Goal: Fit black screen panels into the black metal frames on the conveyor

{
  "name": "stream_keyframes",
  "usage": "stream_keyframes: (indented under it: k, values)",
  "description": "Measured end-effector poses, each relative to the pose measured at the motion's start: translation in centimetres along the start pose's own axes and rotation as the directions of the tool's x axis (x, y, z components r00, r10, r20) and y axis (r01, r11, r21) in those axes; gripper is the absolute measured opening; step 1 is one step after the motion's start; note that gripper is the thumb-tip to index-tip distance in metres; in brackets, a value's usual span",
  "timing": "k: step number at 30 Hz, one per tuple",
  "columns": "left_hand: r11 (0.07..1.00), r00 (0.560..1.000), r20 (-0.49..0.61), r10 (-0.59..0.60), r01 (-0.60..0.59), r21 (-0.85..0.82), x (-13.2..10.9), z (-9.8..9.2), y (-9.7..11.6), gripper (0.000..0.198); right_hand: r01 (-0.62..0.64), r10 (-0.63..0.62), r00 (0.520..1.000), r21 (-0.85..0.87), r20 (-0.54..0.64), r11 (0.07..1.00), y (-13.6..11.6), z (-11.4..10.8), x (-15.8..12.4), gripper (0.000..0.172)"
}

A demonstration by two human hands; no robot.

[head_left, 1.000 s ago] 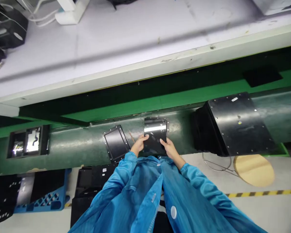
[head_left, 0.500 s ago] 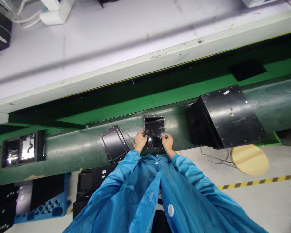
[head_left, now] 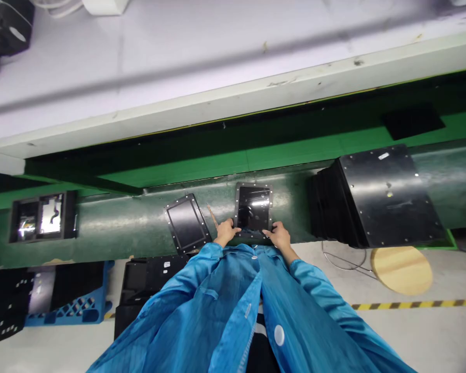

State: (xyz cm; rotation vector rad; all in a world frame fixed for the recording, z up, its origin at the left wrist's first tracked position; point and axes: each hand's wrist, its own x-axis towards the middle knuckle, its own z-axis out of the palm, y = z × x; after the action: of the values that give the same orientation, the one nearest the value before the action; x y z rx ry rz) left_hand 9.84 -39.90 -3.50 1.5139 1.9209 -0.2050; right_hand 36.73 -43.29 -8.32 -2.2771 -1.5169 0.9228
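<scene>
On the dark green bench lies a black frame (head_left: 236, 202) with screw holes round its rim and a glossy black screen panel (head_left: 254, 204) inside it. My left hand (head_left: 226, 231) holds the frame's near left corner, its thumb pointing inward over the near edge. At the near right corner, my right hand (head_left: 279, 236) grips in the same way, thumb on the near edge of the panel. A second black frame (head_left: 187, 223), with a grey-black middle, lies tilted to the left. Between the two frames is a thin brownish strip (head_left: 212, 215).
A tall stack of black plates (head_left: 388, 197) stands on the green bench (head_left: 116, 223) to the right. A black housing (head_left: 70, 215) sits far left. The white shelf (head_left: 217, 77) overhangs behind. Below are a blue pallet (head_left: 85, 311) and a round wooden stool (head_left: 402, 269).
Both my hands have slid from the panel's sides down to the near corners, thumbs now turned inward. The panel sits lined up within the frame. The camera view has shifted.
</scene>
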Motion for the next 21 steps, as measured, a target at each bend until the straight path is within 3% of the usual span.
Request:
stream_keyframes:
  k: [2,8,12,16,21]
  values:
    - [1.000,0.999,0.030,0.019,-0.019,0.009,-0.3,0.4,-0.3,0.033,-0.036,0.034,0.998,0.060,0.050,0.998,1.0,0.1,-0.5,0.037]
    - [1.000,0.999,0.040,-0.019,0.019,0.001,-1.2,1.3,-0.2,0.029,0.010,-0.020,0.991,0.080,0.131,0.997,1.8,-0.4,-0.7,0.035]
    - [0.997,0.993,0.095,-0.072,0.072,0.006,-1.1,1.2,0.3,0.030,0.034,-0.037,0.991,0.023,0.131,0.999,1.8,-0.1,-0.7,0.031]
    - [0.993,0.990,0.082,-0.116,0.118,-0.012,-0.8,1.3,0.3,0.031,0.046,-0.043,0.990,-0.015,0.132,0.999,1.1,0.2,-0.4,0.029]
    - [0.991,0.986,0.102,-0.134,0.134,0.010,-1.5,1.6,-0.2,0.028,0.102,-0.086,0.963,-0.050,0.255,0.994,0.9,-1.5,0.5,0.032]
